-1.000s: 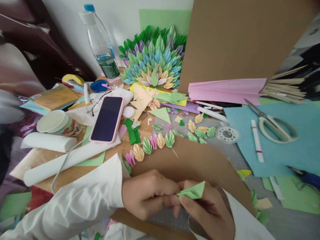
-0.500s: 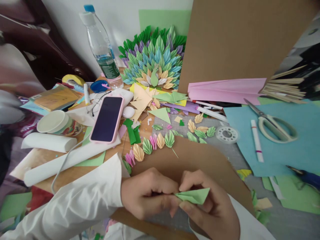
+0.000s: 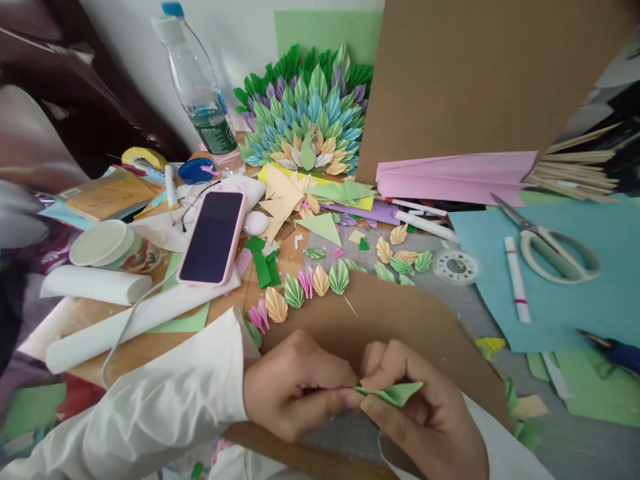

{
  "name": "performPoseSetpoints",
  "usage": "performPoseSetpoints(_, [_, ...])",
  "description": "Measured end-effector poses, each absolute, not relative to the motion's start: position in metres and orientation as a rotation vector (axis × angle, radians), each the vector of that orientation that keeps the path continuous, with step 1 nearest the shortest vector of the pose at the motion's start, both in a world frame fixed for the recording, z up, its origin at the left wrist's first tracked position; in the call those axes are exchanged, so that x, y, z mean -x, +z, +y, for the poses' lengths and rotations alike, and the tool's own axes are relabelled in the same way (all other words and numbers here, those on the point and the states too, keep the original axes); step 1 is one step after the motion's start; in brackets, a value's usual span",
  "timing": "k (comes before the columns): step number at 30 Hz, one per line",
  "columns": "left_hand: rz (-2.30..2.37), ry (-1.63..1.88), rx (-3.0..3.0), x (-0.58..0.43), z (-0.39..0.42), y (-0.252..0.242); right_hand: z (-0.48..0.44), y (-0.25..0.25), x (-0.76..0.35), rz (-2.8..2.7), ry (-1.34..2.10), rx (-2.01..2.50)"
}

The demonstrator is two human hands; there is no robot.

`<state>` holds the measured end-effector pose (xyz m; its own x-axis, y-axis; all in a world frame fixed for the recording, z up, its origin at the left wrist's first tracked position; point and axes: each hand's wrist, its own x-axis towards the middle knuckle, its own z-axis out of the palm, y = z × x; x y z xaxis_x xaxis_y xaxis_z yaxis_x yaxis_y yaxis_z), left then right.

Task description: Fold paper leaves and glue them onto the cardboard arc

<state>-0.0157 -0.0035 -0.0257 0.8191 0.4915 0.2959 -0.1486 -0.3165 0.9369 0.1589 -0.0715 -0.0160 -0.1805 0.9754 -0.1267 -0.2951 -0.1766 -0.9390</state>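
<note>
1. Location: the green folded paper [image 3: 396, 393] sits between both hands, just above the brown cardboard sheet [image 3: 400, 313] at the near edge of the surface [image 3: 223, 308].
2. Left hand [image 3: 295, 390]: its grip is pressed together, with thumb and forefinger pinching the paper's left tip.
3. Right hand [image 3: 430, 417]: its grip closes on the paper's middle, fingers curled over the top and thumb beneath.
4. Handling (judgement): the piece is very light, thin and soft. It probably creases under slight pressure and tears if pulled from both ends. The folded layers likely stiffen it along the creases.
5. Hold point (judgement): the folded edges and the narrow tip appear the firmest places. The free right point looks weakest.
6. Hidden: fingers cover the left tip and the underside, so the number of folds cannot be told.
7. Cut off: the right wrist leaves the lower frame edge. The white sleeve [image 3: 150, 400] and both hands cover the cardboard's near part.
</note>
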Motion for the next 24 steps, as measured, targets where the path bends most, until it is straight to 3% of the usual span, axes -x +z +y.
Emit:
performPoseSetpoints(8, [0.254, 0.654, -1.788, 0.016, -0.002, -0.026, -0.071, -0.021, -0.157, -1.091, 1.516, 0.985])
performPoseSetpoints(15, [0.258, 0.598, -1.768, 0.016, 0.0, -0.026, -0.067, -0.008, -0.164, -1.332, 1.578, 1.304])
performPoseSetpoints(24, [0.211, 0.422, -1.654, 0.016, -0.001, -0.02, -0.073, -0.018, -0.162, -1.436, 1.488, 1.074])
